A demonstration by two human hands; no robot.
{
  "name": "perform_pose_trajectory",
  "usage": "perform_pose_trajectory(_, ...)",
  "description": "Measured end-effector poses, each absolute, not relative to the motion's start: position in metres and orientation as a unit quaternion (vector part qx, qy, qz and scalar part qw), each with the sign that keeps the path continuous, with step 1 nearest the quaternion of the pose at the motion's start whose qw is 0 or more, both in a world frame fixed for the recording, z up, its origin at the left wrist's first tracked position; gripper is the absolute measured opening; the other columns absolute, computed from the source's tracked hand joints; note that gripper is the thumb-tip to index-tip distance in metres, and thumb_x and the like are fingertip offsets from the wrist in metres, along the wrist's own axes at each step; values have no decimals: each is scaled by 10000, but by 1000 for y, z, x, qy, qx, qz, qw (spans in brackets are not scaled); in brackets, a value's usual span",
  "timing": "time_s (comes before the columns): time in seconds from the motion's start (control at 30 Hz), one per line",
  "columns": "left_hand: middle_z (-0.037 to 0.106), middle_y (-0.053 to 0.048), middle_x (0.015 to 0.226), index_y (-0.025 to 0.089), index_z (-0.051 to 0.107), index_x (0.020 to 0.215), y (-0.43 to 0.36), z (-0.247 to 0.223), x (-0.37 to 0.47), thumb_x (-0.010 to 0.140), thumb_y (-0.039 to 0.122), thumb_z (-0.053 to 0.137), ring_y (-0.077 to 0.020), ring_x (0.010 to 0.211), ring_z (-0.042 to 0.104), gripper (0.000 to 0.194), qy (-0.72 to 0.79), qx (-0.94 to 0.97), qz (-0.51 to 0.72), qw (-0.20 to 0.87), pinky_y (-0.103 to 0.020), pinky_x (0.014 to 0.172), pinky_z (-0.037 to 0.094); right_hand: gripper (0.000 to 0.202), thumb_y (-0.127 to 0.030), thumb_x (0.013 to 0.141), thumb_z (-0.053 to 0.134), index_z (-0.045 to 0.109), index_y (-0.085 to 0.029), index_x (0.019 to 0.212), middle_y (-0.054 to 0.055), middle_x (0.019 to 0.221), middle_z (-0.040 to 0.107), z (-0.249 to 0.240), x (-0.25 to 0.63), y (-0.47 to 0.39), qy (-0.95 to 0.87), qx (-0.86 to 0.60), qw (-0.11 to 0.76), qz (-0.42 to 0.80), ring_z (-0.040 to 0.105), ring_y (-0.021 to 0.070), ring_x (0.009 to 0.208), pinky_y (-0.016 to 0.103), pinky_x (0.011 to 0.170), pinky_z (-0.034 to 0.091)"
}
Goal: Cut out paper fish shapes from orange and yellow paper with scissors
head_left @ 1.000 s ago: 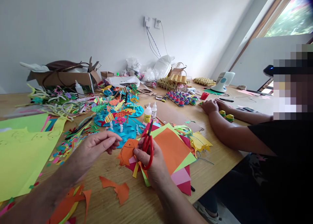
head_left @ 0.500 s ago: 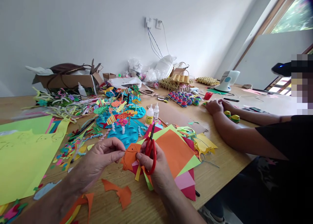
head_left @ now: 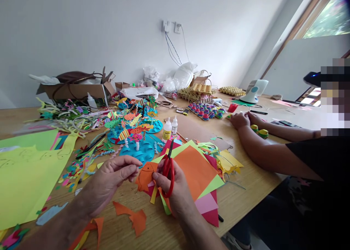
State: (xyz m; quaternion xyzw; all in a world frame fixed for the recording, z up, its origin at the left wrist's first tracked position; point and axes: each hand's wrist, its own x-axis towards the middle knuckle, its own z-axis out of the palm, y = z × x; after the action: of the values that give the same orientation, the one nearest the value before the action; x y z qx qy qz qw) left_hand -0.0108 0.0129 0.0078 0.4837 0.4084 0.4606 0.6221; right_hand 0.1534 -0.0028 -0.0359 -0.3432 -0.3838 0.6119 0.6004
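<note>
My right hand [head_left: 176, 186] is closed around red-handled scissors [head_left: 171, 170], their dark blades pointing up and away. Its thumb and fingers also pinch an orange paper fish [head_left: 146, 175] with an eye and lines drawn in black. My left hand [head_left: 115, 179] is just left of the fish, fingers loosely bent, thumb and index tips close to its edge; no grip on the paper shows. Beneath the right hand lies a stack of coloured sheets, an orange sheet [head_left: 195, 170] on top. Orange offcuts [head_left: 133, 217] lie on the table in front.
Blue bases with paper fish [head_left: 138, 149] stand ahead, beside two glue bottles [head_left: 167, 129]. Yellow sheets [head_left: 30, 184] and paper bits lie left. Painted egg-carton pieces [head_left: 206, 110] sit farther back. At right, another person's forearms [head_left: 259, 151] rest on the table [head_left: 246, 191].
My left fingers have loosened from the fish's edge and shifted slightly. The fish stays in my right hand with the scissors, nearly unmoved.
</note>
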Motion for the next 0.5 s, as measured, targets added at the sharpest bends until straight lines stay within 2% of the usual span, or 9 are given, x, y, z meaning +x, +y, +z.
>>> perform_pose_trajectory(0.37,610,52,641,212,681,663,10,9,-13,676,210,729,-89,630,510,50,391,519,451,612,-171,603,410,255,-252,625,755,551,-187,764,-53,657,552,-35,152,-6,-395,-341,593,614,544,92,531,194,490,446)
perform_pose_trajectory(0.5,569,45,610,200,659,620,12,9,-14,725,273,681,-99,617,486,129,389,541,462,585,-185,606,402,257,-249,617,757,557,-184,764,-56,635,544,-35,152,-6,-395,-347,592,611,524,89,527,190,486,437)
